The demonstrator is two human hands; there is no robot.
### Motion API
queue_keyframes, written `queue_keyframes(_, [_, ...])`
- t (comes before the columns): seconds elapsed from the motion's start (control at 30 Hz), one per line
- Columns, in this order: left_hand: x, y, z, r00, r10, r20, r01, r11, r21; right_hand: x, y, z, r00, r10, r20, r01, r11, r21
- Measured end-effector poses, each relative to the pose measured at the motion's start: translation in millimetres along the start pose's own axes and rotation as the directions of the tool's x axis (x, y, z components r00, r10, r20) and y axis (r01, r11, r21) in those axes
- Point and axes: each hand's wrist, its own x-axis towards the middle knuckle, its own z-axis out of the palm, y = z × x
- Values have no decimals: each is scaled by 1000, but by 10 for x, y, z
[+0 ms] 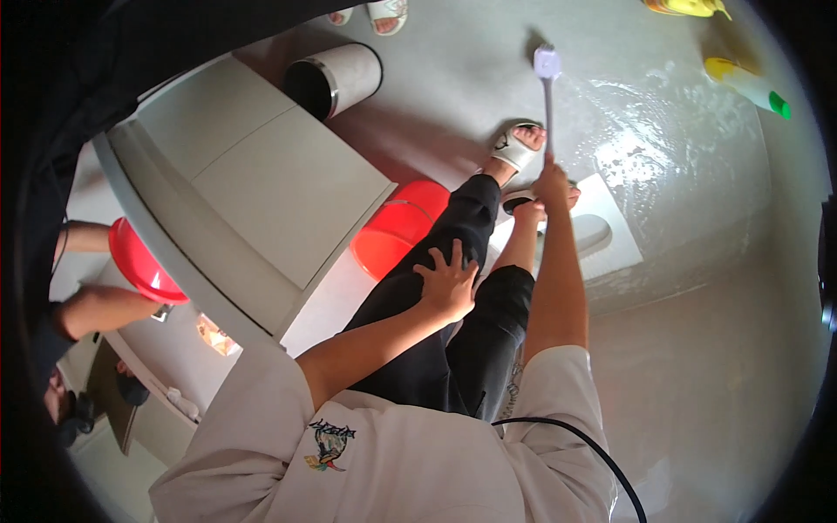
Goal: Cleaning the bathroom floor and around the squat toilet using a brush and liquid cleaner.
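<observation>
My right hand (551,187) is closed round the handle of a long-handled brush (547,96). The brush reaches away from me, its pale purple head by the wet grey floor (641,157); bristles are mostly hidden. My left hand (448,283) lies on my black-trousered left leg near the knee, fingers spread, holding nothing. Beneath my right wrist is a white squat toilet (615,240), partly covered by my right arm and foot. My feet are in white slides (516,152).
A white cabinet (235,166) fills the left, with a red bucket (392,231) beside it. A cylindrical bin (344,78) lies beyond. Bottles, one white with green cap (745,87) and one yellow (684,7), are far right. Another person's arms (118,309) are near a red basin (144,266); slippered feet (388,16) show at top.
</observation>
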Motion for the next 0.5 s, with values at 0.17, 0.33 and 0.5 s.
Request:
queue_keyframes(0.17, [-46, -239, 127, 997, -78, 1, 78, 996, 42, -37, -742, -832, 904, 337, 262, -426, 682, 594])
queue_keyframes(0.33, [0, -55, 72, 998, -36, 43, 35, 999, 30, -401, 550, -872, 834, 538, 120, -477, 596, 646])
queue_keyframes(0.5, [-58, -189, 168, 998, -67, 0, 67, 997, -32, -1116, 843, -945, 754, 557, 350, -425, 6, 905])
